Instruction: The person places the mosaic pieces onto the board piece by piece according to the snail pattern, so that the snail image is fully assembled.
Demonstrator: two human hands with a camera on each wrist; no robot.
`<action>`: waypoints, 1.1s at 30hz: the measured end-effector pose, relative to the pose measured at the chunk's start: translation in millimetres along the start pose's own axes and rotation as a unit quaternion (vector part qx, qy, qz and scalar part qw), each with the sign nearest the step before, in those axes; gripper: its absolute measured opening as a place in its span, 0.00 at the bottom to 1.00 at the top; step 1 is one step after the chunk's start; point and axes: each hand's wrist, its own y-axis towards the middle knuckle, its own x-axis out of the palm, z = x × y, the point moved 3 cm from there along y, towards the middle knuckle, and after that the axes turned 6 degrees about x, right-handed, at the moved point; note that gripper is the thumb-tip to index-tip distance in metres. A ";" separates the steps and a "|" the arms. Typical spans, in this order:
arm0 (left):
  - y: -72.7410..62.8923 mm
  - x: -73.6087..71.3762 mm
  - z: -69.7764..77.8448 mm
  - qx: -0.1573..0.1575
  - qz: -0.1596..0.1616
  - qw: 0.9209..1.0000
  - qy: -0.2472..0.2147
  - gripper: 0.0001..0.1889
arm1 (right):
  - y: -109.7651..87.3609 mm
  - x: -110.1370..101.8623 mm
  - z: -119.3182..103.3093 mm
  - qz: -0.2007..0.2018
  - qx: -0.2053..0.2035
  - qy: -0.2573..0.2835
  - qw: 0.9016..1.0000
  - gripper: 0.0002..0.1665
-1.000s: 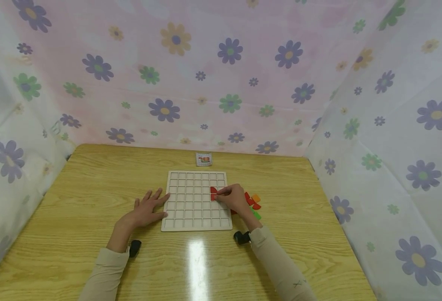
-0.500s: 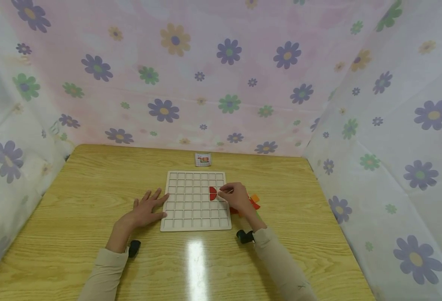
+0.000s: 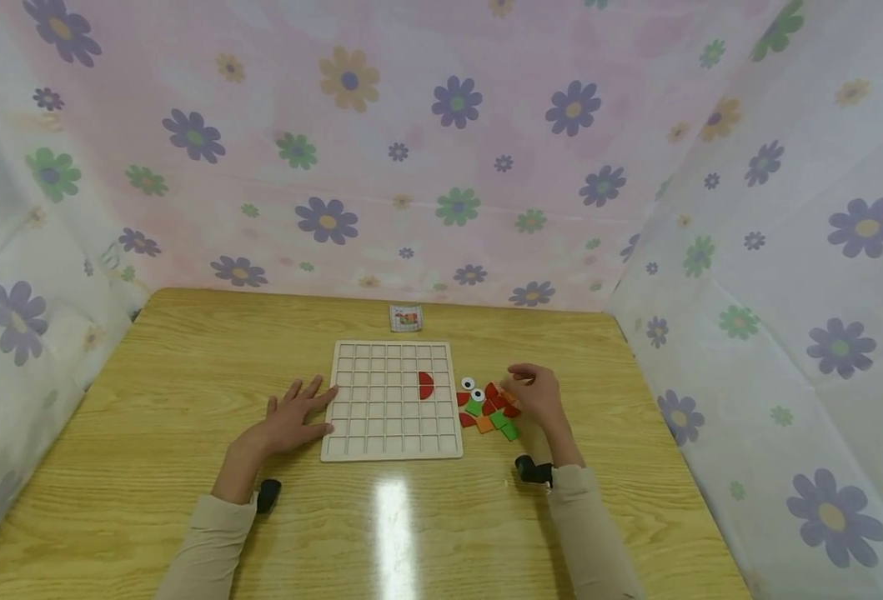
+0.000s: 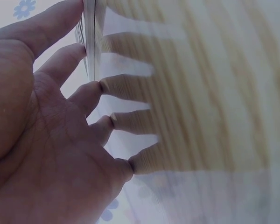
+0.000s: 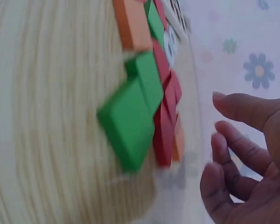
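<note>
Well, left hand: it (image 3: pixel 291 421) is spread wide, with the fingers apart. The thumb and pointing finger come up to the left edge of the board, and the other fingertips touch the table (image 3: pixel 223 358). It holds nothing.
Board: this flat, pale board (image 3: pixel 373 417) has rows of little squares and lies on the table between the hands.
Two red pieces: they (image 3: pixel 426 386) sit on the board, one above the other, in the second column from the right. Together they look like half a circle, flat side to the left.
Right hand: it (image 3: pixel 539 396) is over the right side of the pile. The fingers are loosely bent, with a gap between them and the thumb, and nothing shows in the gap.
Pile: the loose pieces (image 3: pixel 495 402) lie close together just right of the board. I can see green pieces (image 3: pixel 510 431), red ones, an orange piece (image 3: pixel 484 425) near the front and two white eye pieces (image 3: pixel 467 383) with black dots.
Picture card: a small card (image 3: pixel 407 318) lies flat on the table behind the board.
Wall cloth: flowers cover the cloth (image 3: pixel 411 183) behind the table.
Sleeves: both (image 3: pixel 223 521) are light tan.
</note>
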 end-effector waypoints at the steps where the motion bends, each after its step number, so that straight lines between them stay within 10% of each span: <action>1: 0.0 0.2 -0.1 0.000 0.000 1.000 -0.001 0.36 | -0.1 -2.3 2.8 0.003 0.009 -0.003 1.000 0.21; 10: 0.8 1.3 -0.8 0.002 -0.001 1.000 -0.001 0.36 | -4.8 -6.3 12.7 -0.003 0.064 -0.050 0.997 0.15; 33: 0.3 0.5 -2.2 0.000 0.003 1.000 0.000 0.36 | 0.1 -2.3 7.2 0.015 0.035 -0.059 0.997 0.12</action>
